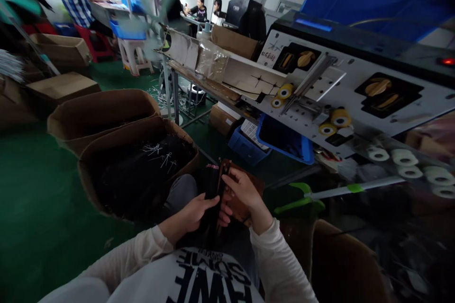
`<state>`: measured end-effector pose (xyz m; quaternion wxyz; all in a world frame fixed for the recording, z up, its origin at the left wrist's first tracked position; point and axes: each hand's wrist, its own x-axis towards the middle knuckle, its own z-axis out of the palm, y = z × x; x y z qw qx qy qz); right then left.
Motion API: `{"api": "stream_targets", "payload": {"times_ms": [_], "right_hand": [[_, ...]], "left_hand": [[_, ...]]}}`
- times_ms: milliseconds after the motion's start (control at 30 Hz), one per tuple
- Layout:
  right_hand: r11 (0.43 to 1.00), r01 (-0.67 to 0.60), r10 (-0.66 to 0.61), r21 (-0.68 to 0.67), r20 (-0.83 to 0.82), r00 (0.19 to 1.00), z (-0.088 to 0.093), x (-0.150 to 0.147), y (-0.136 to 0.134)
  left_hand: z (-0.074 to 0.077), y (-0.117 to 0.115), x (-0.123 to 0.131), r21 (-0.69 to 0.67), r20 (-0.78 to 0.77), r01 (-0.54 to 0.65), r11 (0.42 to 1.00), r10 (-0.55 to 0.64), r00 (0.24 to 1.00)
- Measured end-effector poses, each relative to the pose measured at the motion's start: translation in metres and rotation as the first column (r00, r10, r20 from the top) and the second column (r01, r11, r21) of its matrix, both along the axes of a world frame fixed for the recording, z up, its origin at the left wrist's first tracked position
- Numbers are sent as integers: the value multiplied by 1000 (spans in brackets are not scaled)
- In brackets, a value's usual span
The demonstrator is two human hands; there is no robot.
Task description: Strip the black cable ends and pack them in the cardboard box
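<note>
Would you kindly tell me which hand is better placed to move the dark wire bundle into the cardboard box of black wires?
Probably the left hand: it grips the dark wire bundle nearer the cardboard box, while the right hand sits farther off.

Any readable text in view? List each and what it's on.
White T-shirt: "AWE SOME", large letters, upside down in this view, partly cut off; the smaller line is too small to read.
White machine panel: dark marks at its upper corner, too blurred to read.
Dark bundle: pink marking, too small to read.
Printed sheet by the blue crate: too small to read.
</note>
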<state>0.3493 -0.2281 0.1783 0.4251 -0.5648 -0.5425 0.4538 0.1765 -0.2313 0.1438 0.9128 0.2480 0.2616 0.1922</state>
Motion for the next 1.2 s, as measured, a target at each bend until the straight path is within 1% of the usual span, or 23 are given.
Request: {"api": "stream_targets", "payload": {"times_ms": [100, 200, 333, 433, 567, 700, 800, 867, 933, 1067, 1200], "right_hand": [[999, -47, 44, -26, -132, 990, 0, 1, 0], [993, -102, 83, -58, -264, 961, 1, 4, -1], [992, -123, 109, -34, -280, 954, -1, 7, -1], [990, -137, 128, -15, -280, 952, -2, 7, -2], [991, -134, 127, -6, -291, 948, -2, 7, -3], [989, -150, 139, -11, -303, 943, -2, 8, -4], [989, -149, 136, -25, -279, 951, -5, 9, -5], [990, -142, 130, -28, -258, 957, -7, 8, -5], [989, -146, 135, -27, -248, 959, -8, 7, -5], [986, -168, 157, -26, -241, 958, -4, 4, 0], [991, -127, 134, 45, -238, 962, -4, 3, 9]], "left_hand": [[-2, -1, -2, -22, 68, 58, 998, -56, 996], [-8, -3, -5, -16, 171, 125, 992, -121, 978], [-14, -2, -7, -16, 224, 175, 984, -167, 960], [-12, -1, -7, -24, 257, 212, 977, -199, 946], [-8, 2, -5, -2, 239, 198, 980, -192, 952], [-8, 1, -2, 93, 170, 174, 980, -188, 967], [-8, -3, 0, 141, 169, 157, 978, -180, 969], [-8, -5, 1, 126, 162, 144, 982, -163, 973], [-9, -7, 2, 82, 142, 132, 988, -143, 980], [-13, -7, 3, 29, 113, 117, 993, -120, 986], [-16, -4, 1, -14, 88, 97, 995, -95, 992]]}}
